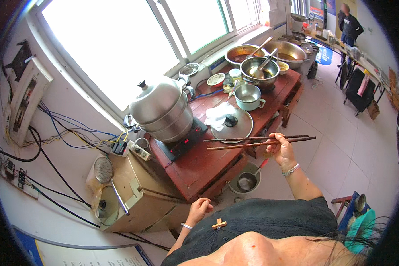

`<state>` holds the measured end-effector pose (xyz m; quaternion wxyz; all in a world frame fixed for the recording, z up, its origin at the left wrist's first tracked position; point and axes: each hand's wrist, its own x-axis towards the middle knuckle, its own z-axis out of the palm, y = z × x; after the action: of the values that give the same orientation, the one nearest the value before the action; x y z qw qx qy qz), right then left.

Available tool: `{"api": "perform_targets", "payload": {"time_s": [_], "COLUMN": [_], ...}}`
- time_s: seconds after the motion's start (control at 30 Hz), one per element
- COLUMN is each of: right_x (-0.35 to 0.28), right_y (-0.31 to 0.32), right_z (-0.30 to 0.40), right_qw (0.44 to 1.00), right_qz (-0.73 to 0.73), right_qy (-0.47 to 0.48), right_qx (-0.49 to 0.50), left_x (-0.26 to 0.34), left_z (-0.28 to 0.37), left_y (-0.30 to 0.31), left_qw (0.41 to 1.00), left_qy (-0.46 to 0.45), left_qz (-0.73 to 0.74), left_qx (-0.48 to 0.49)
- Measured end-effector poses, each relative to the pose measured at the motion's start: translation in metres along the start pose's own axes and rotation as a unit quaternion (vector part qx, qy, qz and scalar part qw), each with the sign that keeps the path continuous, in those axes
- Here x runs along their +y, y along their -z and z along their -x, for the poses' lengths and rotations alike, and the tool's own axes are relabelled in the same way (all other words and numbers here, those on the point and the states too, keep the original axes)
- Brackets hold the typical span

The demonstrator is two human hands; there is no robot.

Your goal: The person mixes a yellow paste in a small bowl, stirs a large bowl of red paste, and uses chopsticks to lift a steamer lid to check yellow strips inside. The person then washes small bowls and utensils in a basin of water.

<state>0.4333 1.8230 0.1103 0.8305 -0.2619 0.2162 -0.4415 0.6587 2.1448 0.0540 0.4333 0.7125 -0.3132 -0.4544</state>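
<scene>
My right hand [281, 151] grips a pair of long dark wooden chopsticks [236, 146]. They point left over the red wooden table [189, 176], with their tips slightly apart and nothing between them. Just beyond the chopsticks lies a round glass pot lid [242, 124] with a black knob, and a crumpled white cloth or paper [218, 114] rests on part of it. A covered stainless steel steamer pot [161, 109] stands on a lit black induction cooker [174, 153]. Low near my body, my left hand [199, 210] is loosely curled, with nothing visible in it.
Farther along stand a small pot [247, 99], a steel pot with a ladle [252, 74] and large basins [234, 53] of sauce. A bucket [232, 186] holding a saucepan is on the floor. Cables [69, 136] cross left above a cabinet [153, 179]. A person [350, 30] stands far back.
</scene>
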Motion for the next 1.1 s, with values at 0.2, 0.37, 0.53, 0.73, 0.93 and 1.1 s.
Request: {"api": "perform_targets", "payload": {"time_s": [0.2,0.37,0.53,0.73,0.93,1.1], "right_x": [-0.034,-0.077,-0.119,-0.214,-0.318,-0.357], "right_y": [0.017,0.054,0.114,0.231,0.306,0.351], "right_z": [0.060,0.086,0.092,0.088,0.071,0.035], "right_qw": [0.999,0.997,0.991,0.975,0.946,0.939], "right_qz": [0.031,0.021,-0.024,-0.036,0.009,0.001], "right_qy": [0.009,0.048,0.077,0.157,0.234,0.265], "right_qx": [0.037,0.064,0.104,0.151,0.226,0.218], "left_x": [-0.065,-0.108,-0.143,-0.069,0.081,0.123], "left_z": [-0.007,-0.033,-0.081,-0.158,-0.212,-0.261], "left_y": [-0.061,-0.103,-0.138,-0.242,-0.382,-0.441], "left_qw": [0.967,0.930,0.920,0.869,0.906,0.873], "left_qy": [-0.042,-0.017,0.063,-0.034,-0.073,-0.205], "left_qz": [-0.244,-0.305,-0.294,-0.393,-0.309,-0.361], "left_qx": [-0.063,-0.206,-0.251,-0.299,-0.280,-0.255]}}
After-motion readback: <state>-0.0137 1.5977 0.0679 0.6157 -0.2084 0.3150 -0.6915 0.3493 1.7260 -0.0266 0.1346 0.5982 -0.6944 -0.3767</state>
